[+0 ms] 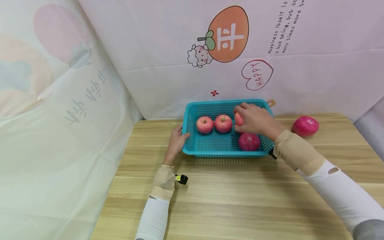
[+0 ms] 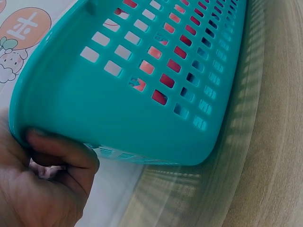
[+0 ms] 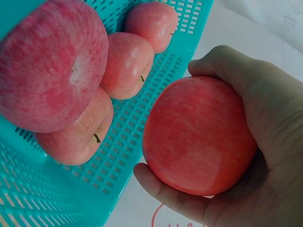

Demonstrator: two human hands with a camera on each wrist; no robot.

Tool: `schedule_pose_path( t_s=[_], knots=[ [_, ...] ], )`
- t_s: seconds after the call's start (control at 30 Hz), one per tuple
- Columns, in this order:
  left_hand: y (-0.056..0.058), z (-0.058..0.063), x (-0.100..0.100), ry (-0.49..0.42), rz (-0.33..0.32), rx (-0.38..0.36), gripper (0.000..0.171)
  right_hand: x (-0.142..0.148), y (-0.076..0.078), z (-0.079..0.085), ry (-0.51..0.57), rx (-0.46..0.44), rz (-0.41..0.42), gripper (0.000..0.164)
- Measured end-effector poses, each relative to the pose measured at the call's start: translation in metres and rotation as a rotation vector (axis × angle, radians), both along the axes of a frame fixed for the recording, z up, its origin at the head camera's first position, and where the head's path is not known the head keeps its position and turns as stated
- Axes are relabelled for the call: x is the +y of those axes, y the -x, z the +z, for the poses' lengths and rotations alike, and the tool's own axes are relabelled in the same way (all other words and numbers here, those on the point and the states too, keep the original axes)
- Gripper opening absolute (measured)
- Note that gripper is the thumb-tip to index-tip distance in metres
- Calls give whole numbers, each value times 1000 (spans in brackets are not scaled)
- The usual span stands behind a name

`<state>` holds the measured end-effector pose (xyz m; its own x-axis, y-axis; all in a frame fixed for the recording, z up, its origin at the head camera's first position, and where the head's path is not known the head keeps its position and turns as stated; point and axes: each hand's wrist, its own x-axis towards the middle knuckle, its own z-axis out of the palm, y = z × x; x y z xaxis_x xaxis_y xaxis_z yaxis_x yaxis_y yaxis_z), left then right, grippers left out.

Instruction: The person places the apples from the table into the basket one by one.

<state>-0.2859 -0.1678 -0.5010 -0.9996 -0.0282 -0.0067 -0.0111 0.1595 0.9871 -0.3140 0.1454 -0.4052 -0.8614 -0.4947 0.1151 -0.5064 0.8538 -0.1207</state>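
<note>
My left hand grips the left rim of a teal plastic basket; the left wrist view shows the curled fingers at that rim. My right hand holds a red apple over the right part of the basket, thumb and fingers round its sides. Inside the basket lie a pink-red apple, a second one beside it and a darker red apple near the front right. Another pink-red apple shows beneath the dark one in the right wrist view; my right hand mostly hides it from above.
One more dark pink-red fruit lies on the wooden table, right of the basket. A printed white cloth hangs behind the table, and another cloth hangs on the left. Small black devices sit at the wrists.
</note>
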Motion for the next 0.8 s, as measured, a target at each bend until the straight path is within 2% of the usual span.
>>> schedule_pose_path(
  t_s=[0.3, 0.8],
  knots=[
    [-1, 0, 0, -11, -9, 0, 46, -8, 4, -7, 8, 4, 42, 58],
    [0, -1, -1, -17, -2, -3, 47, -26, 5, -10, -7, -68, 121, 56]
  ],
)
